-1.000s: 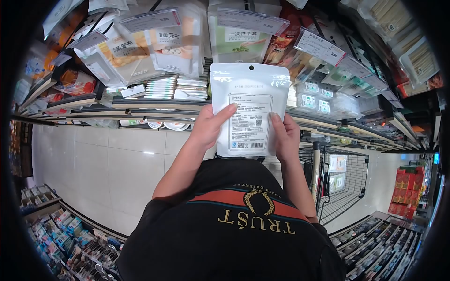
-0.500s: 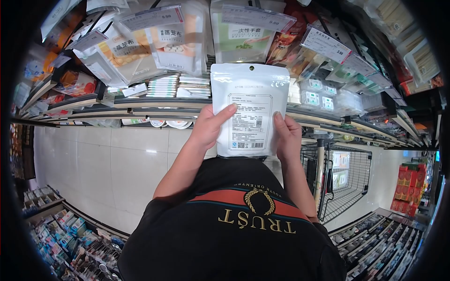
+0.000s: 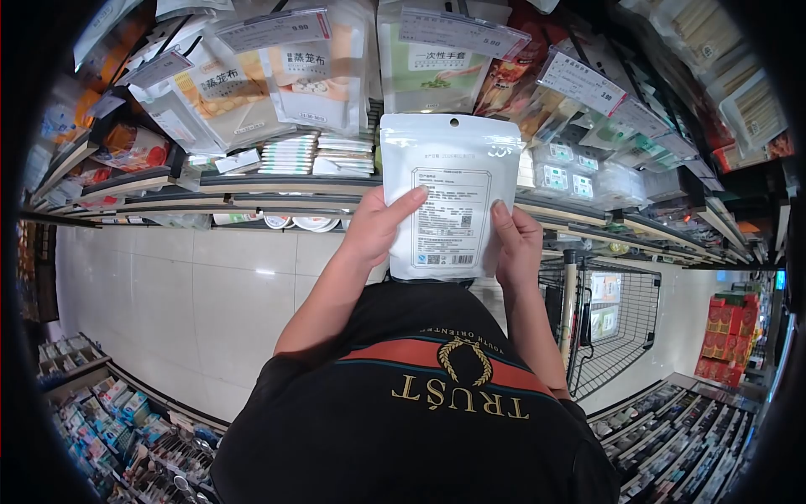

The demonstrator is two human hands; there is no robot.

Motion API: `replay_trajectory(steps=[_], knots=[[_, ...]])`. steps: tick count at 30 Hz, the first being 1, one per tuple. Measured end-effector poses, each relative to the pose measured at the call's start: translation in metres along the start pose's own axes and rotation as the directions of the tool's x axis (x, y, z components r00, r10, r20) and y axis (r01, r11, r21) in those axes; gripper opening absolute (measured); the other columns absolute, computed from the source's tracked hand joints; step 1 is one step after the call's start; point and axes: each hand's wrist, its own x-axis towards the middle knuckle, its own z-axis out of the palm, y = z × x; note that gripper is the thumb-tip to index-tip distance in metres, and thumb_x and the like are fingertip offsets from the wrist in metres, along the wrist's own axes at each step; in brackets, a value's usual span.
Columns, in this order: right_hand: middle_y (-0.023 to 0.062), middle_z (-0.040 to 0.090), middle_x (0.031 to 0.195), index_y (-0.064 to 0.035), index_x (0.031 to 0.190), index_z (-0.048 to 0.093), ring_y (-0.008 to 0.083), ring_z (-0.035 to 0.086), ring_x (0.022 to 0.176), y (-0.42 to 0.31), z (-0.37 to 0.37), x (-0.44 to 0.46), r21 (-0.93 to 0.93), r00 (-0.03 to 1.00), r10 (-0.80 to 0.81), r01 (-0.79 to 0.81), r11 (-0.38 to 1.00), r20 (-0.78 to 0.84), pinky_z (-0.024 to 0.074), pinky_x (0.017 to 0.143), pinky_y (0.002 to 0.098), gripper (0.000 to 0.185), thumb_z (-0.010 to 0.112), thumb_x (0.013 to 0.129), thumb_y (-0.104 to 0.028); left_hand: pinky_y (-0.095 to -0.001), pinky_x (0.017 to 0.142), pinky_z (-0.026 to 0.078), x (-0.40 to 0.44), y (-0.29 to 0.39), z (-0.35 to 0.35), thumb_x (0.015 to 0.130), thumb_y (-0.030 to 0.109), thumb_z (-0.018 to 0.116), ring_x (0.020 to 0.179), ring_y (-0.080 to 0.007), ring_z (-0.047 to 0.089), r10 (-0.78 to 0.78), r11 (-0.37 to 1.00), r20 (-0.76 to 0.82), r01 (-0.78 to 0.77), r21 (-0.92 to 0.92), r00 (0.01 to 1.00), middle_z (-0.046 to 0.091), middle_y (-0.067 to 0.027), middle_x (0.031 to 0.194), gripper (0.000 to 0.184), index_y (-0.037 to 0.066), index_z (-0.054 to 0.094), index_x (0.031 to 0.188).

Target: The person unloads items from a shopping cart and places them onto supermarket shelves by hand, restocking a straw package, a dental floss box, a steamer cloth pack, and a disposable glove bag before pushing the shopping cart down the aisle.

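A white pouch (image 3: 449,172) with a round hang hole at its top stands upright in front of my chest. Its back faces me, printed with a framed block of small text and a barcode. My left hand (image 3: 374,227) grips the left edge, thumb lying over the printed side. On the opposite edge my right hand (image 3: 516,239) closes round the pouch, its thumb also on the near face. The other fingers of both hands are mostly hidden behind it. Just beyond the pouch hangs a green and white glove packet (image 3: 437,76).
Steamer-cloth packets (image 3: 315,80) hang behind price tags on the left. Clear plastic boxes (image 3: 567,172) sit on the shelf to the right. A wire shopping cart (image 3: 621,336) with packets in it stands beside my right arm. Red boxes (image 3: 724,340) are stacked farther right.
The pouch stays in both hands and has tipped slightly, so light glints at its upper right corner. My view has shifted a little; the hands keep the same grip.
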Motion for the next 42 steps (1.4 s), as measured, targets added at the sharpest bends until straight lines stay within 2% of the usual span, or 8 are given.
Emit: replay_trajectory(steps=[12,18,20,22,25,29,31,42], knots=[[0.0196,0.057,0.135,0.0035,0.148,0.041,0.0206,0.061,0.11,-0.022,0.03,-0.006,-0.543,0.965,-0.263,0.226,0.809,0.01,0.0546,0.083,0.0325,0.071,0.073,0.091,-0.023,-0.031,0.085,0.056,-0.016,0.022,0.038,0.1,0.017,0.063,0.096,-0.0188,0.071,0.167,0.931,-0.153,-0.105,0.349,0.974,0.073,-0.0136,0.111,0.033,-0.008,0.064,0.122],[0.0127,0.057,0.135,0.0024,0.144,0.043,0.0219,0.059,0.118,-0.052,0.05,-0.026,-0.497,0.934,-0.048,0.232,0.836,0.354,0.0515,0.095,0.0354,0.065,0.073,0.091,-0.02,-0.0388,0.095,0.052,-0.023,0.007,0.072,0.084,0.013,0.074,0.116,-0.0393,0.064,0.488,0.309,0.21,-0.394,0.866,0.847,0.062,-0.0281,0.128,0.053,-0.008,0.058,0.13],[0.0106,0.067,0.113,0.0015,0.136,0.05,0.0172,0.065,0.099,-0.036,0.042,-0.008,-0.451,0.862,-0.305,0.479,0.754,0.406,0.0522,0.079,0.0302,0.057,0.074,0.091,-0.024,-0.0415,0.098,0.051,-0.023,0.007,0.074,0.078,0.013,0.077,0.123,-0.0436,0.058,0.514,0.139,0.327,-0.453,0.88,0.793,0.057,-0.031,0.135,0.061,-0.007,0.057,0.133],[0.01,0.066,0.115,0.0014,0.133,0.053,0.0154,0.065,0.099,-0.041,0.042,-0.002,-0.061,0.996,-0.043,0.048,0.997,0.083,0.0529,0.078,0.0291,0.046,0.068,0.097,-0.023,-0.0436,0.103,0.048,-0.024,0.008,0.065,0.074,0.013,0.077,0.13,-0.0438,0.052,0.445,0.082,0.435,-0.52,0.85,0.783,0.049,-0.0309,0.143,0.072,-0.006,0.051,0.138],[0.0101,0.066,0.117,0.0008,0.133,0.053,0.0176,0.066,0.101,-0.031,0.023,0.014,0.033,0.999,-0.04,0.041,0.999,-0.034,0.0553,0.082,0.0294,0.04,0.063,0.101,-0.021,-0.0396,0.102,0.048,-0.019,0.018,0.05,0.075,0.019,0.081,0.123,-0.0414,0.059,0.479,0.031,0.431,-0.506,0.862,0.765,0.055,-0.0295,0.138,0.074,-0.007,0.052,0.138],[0.0147,0.063,0.12,0.0024,0.134,0.049,0.0245,0.066,0.108,-0.042,0.011,0.016,0.209,0.992,0.089,-0.106,0.972,0.092,0.0577,0.091,0.0395,0.043,0.063,0.098,-0.017,-0.0389,0.101,0.048,-0.009,0.015,0.015,0.078,0.017,0.081,0.12,-0.0339,0.061,0.556,0.143,0.161,-0.284,0.948,0.816,0.056,-0.0267,0.137,0.072,-0.005,0.051,0.139],[0.0151,0.063,0.121,0.0026,0.135,0.049,0.025,0.066,0.108,-0.038,0.006,0.02,0.237,0.987,0.094,-0.123,0.964,0.13,0.0575,0.092,0.0396,0.044,0.063,0.097,-0.016,-0.0322,0.094,0.051,-0.004,0.014,-0.006,0.083,0.016,0.081,0.109,-0.0193,0.065,0.072,0.868,-0.023,-0.051,0.494,0.997,0.066,-0.0165,0.126,0.055,-0.003,0.061,0.131],[0.0146,0.066,0.121,0.0018,0.135,0.053,0.0245,0.067,0.106,-0.028,0.009,0.043,0.182,0.966,0.128,-0.171,0.968,0.223,0.0571,0.093,0.0395,0.044,0.065,0.096,-0.015,-0.027,0.081,0.053,-0.019,-0.005,-0.02,0.089,0.008,0.075,0.09,-0.0108,0.067,-0.052,0.965,-0.061,0.066,0.254,0.997,0.074,-0.0071,0.103,0.026,-0.002,0.071,0.112]])
